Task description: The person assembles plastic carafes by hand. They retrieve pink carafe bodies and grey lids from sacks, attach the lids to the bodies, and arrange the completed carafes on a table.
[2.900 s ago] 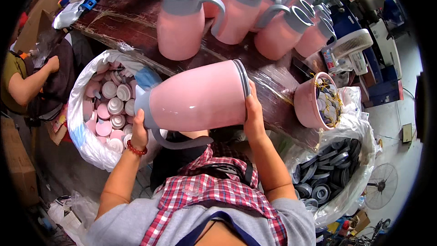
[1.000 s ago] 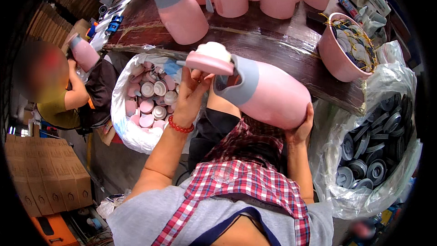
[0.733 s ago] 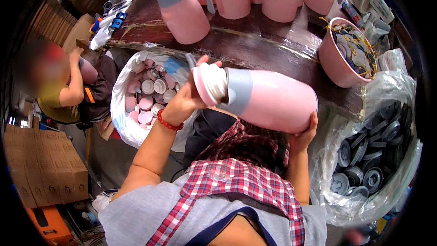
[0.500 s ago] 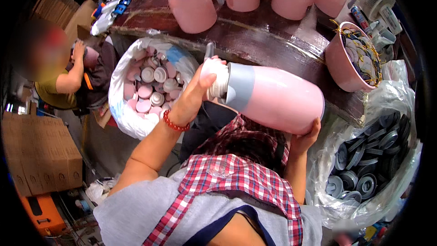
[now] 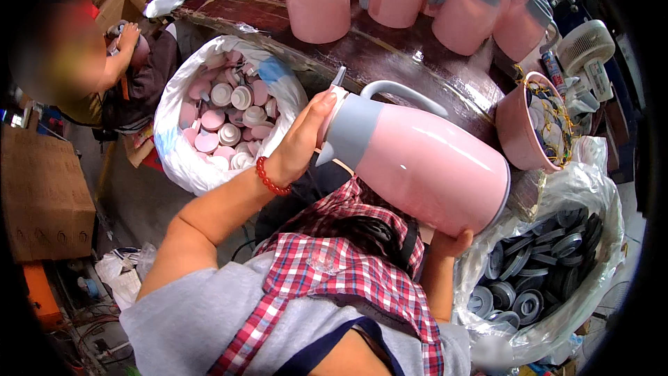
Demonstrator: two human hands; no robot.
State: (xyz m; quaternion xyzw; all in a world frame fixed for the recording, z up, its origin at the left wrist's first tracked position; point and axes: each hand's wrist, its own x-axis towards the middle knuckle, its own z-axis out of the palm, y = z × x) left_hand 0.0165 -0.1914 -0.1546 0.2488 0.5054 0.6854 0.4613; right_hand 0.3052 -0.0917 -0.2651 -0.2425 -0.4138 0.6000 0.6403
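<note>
A pink jug (image 5: 435, 160) with a grey collar, spout and handle lies tilted across my lap, its mouth toward my left. My left hand (image 5: 303, 139) is closed round a pink lid (image 5: 334, 108) seated at the jug's mouth; a grey lever sticks up from the lid. Against the jug's base, my right hand (image 5: 451, 245) is wrapped underneath and partly hidden. Just beyond my left hand stands a white-lined container (image 5: 174, 125) full of pink and white lids.
Several pink jugs (image 5: 320, 10) stand on the dark table (image 5: 396, 56). At right are a pink bucket (image 5: 518, 129) of small discs and a clear bag (image 5: 466, 299) of grey round parts. A co-worker's hand (image 5: 129, 36) shows at left, above cardboard boxes (image 5: 49, 195).
The lid has gone from apart, with its white threaded plug showing, to seated in the jug's mouth. The jug has rolled, so its grey handle now shows on the far side.
</note>
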